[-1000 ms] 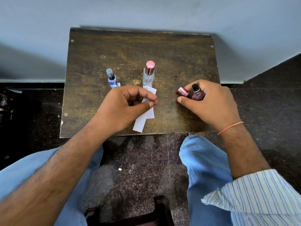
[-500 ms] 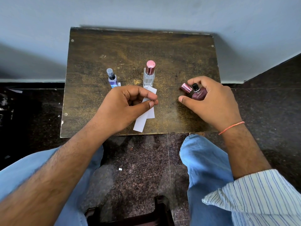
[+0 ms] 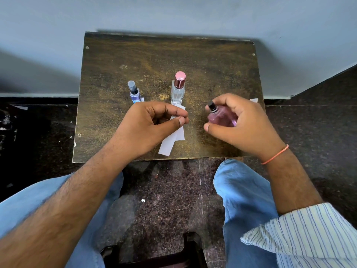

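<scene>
My right hand (image 3: 244,122) grips a small pink perfume bottle (image 3: 222,118) with a black spray nozzle, lifted and tilted to the left above the wooden table (image 3: 154,55). Its cap is out of sight. My left hand (image 3: 146,126) pinches a white paper strip (image 3: 170,142) between thumb and forefinger; a second strip lies under it. A clear bottle with a pink cap (image 3: 178,88) stands upright at the table's middle. To its left stands a small blue bottle (image 3: 134,92) with a dark nozzle.
The small table is pushed against a pale blue wall (image 3: 173,12). Another white paper scrap (image 3: 254,100) shows behind my right hand. Dark speckled floor (image 3: 170,200) lies below, with my knees in blue jeans and a dark stool edge (image 3: 189,246) at the bottom.
My right hand has lifted the pink bottle and turned its nozzle left toward the paper strip. The pink cap seen beside it earlier is no longer visible. My left hand has stayed put.
</scene>
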The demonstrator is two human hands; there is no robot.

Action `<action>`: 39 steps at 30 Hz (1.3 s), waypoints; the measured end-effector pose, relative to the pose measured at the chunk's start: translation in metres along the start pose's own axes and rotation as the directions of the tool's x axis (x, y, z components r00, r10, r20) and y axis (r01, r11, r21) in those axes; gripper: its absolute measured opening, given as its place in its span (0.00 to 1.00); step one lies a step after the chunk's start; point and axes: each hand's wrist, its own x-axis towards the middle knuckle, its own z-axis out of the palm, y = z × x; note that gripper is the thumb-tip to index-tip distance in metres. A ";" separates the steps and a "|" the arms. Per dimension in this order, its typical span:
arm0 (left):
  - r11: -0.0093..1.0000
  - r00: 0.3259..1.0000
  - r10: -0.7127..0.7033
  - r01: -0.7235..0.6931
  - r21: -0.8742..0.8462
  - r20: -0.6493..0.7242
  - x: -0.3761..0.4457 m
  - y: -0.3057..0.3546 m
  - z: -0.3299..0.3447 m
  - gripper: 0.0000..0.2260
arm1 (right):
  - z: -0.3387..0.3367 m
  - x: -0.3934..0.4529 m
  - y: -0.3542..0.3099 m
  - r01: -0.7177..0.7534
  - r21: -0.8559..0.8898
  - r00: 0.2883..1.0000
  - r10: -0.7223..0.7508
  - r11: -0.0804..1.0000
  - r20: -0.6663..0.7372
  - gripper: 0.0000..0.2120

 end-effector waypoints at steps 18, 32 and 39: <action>0.987 0.992 0.124 -0.122 0.102 -0.012 -0.002 0.004 0.004 0.08 | 0.020 -0.003 -0.015 0.221 -0.091 0.975 -0.216 0.971 0.058 0.21; 0.917 0.929 0.358 -0.369 0.150 0.094 -0.003 0.008 -0.001 0.10 | 0.009 -0.007 -0.018 -0.223 0.488 0.886 -0.034 0.844 0.462 0.08; 0.916 0.920 0.382 -0.389 0.101 0.084 -0.003 0.006 -0.001 0.14 | 0.007 -0.006 -0.019 -0.409 0.583 0.793 -0.042 0.701 0.608 0.18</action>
